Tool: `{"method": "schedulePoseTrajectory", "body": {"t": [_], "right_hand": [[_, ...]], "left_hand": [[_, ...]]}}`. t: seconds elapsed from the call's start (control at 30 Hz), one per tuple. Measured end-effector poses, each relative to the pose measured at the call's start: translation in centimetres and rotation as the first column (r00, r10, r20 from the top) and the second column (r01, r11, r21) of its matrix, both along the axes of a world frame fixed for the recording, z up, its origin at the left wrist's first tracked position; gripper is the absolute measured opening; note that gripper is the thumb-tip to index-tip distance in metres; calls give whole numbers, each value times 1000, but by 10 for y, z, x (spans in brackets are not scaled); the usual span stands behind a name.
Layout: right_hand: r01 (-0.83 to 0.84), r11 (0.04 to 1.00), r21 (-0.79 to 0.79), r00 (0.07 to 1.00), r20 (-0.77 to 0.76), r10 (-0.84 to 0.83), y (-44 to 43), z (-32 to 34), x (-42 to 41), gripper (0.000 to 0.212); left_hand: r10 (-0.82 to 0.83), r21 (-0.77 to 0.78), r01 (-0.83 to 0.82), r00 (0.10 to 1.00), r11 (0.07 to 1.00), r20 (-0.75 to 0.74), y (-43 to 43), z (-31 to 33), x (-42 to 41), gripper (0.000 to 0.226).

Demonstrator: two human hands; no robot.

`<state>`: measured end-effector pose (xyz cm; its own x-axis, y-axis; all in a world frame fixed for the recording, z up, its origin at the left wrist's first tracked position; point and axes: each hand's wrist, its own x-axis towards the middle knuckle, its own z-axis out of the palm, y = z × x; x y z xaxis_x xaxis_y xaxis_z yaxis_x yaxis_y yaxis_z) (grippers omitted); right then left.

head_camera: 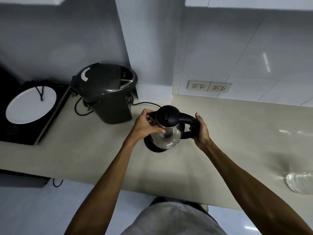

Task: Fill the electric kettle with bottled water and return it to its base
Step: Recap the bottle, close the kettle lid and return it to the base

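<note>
A stainless steel electric kettle [166,138] with a black lid, closed, stands upright on its round black base [152,147] in the middle of the beige counter. My right hand [200,128] is wrapped around the black handle on the kettle's right side. My left hand [146,125] rests against the kettle's left side near the spout, fingers curled on the steel body. No water bottle is clearly in view.
A dark grey hot-water dispenser [108,94] stands behind and left of the kettle, cords trailing on the counter [101,150]. A white plate [30,105] lies on a black induction hob at far left. Wall sockets [210,86] sit behind. A clear crumpled plastic object [299,183] lies at right.
</note>
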<state>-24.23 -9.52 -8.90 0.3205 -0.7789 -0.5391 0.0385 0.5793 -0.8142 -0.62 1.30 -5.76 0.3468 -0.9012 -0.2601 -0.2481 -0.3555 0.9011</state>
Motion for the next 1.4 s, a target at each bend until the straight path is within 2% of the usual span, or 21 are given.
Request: {"method": "schedulePoseTrajectory", "body": {"t": [0.17, 0.3, 0.37, 0.93, 1.07, 1.13, 1.23, 1.33, 1.4], "right_hand": [[-3, 1000, 18, 1000, 0, 3, 7, -3, 20, 71], [-7, 1000, 21, 1000, -6, 7, 13, -7, 32, 46], [-7, 1000, 23, 1000, -11, 8, 15, -7, 35, 41], [-1, 1000, 11, 1000, -15, 1, 23, -5, 34, 38], [-14, 999, -52, 989, -147, 6, 20, -5, 32, 40], [3, 987, -163, 964, -263, -46, 15, -8, 29, 37], [-1, 890, -455, 894, -399, -204, 23, -1, 22, 27], [-188, 632, -752, 842, -455, -290, 43, 9, 17, 31], [-350, 470, -810, 777, -531, -337, 57, 7, 18, 36]], "left_hand": [[2, 40, -2, 1000, 999, -21, 6, -10, 22, 100], [-2, 47, 3, 1000, 999, -26, 11, -17, 33, 101], [0, 49, 2, 999, 999, -36, 13, -20, 36, 99], [-64, 36, 67, 995, 997, -71, 20, -29, 34, 97], [-112, 50, 111, 994, 993, 15, 21, -23, 34, 98], [-148, 55, 142, 982, 988, 117, 21, -17, 34, 106], [-213, 34, 212, 932, 977, 294, 16, -6, 31, 115], [-262, -25, 301, 867, 953, 424, 10, 3, 19, 105], [-271, -38, 338, 814, 941, 514, 5, 4, 10, 94]]}}
